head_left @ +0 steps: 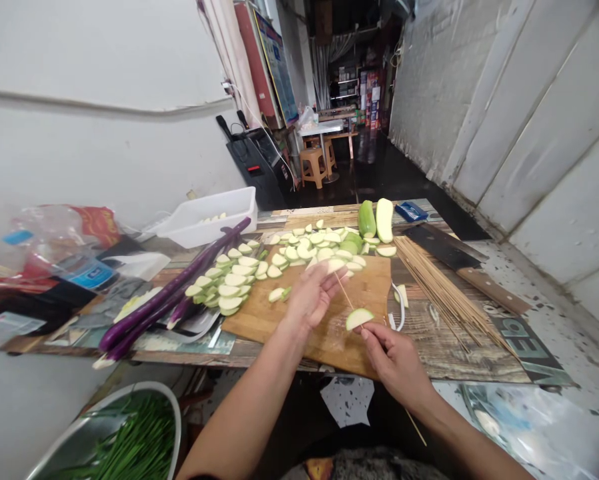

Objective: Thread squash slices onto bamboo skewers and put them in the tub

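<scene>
My right hand (392, 357) is closed on a thin bamboo skewer (343, 290) with one pale green zucchini slice (359, 317) threaded on it. My left hand (313, 293) hovers over the wooden cutting board (364, 287), its fingers pinching another slice (332, 265) near the skewer's tip. Several more zucchini slices (239, 280) lie heaped across the far and left parts of the board.
Long purple eggplants (179, 287) lie left of the board. A bundle of skewers (439, 287) and a cleaver (459, 263) lie to the right. Two zucchini halves (375, 219) sit at the far edge, near a white tub (209, 217). A metal bowl of green chives (129, 440) stands below left.
</scene>
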Demonstrator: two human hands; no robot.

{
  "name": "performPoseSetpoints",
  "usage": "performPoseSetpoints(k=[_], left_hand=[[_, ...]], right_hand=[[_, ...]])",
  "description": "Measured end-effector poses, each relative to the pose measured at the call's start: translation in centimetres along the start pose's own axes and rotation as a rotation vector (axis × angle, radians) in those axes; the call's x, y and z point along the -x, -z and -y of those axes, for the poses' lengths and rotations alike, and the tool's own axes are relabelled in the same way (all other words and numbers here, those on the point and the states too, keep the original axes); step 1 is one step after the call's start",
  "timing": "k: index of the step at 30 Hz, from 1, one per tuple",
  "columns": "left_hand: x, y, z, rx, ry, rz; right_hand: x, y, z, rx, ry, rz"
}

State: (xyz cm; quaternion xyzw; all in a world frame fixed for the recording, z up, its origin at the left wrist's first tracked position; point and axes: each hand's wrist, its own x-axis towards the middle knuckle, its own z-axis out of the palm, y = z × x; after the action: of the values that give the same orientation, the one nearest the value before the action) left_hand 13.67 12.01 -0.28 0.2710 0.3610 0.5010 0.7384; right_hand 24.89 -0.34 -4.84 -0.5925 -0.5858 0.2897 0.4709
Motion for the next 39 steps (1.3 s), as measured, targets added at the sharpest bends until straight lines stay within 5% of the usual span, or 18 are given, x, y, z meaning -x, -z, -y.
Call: performPoseSetpoints(k=[39], left_hand=[[-0.13, -0.22, 0.61, -0.026, -0.016, -0.052]], right_hand=[[0.18, 0.05, -0.08, -0.03, -0.035, -0.014]])
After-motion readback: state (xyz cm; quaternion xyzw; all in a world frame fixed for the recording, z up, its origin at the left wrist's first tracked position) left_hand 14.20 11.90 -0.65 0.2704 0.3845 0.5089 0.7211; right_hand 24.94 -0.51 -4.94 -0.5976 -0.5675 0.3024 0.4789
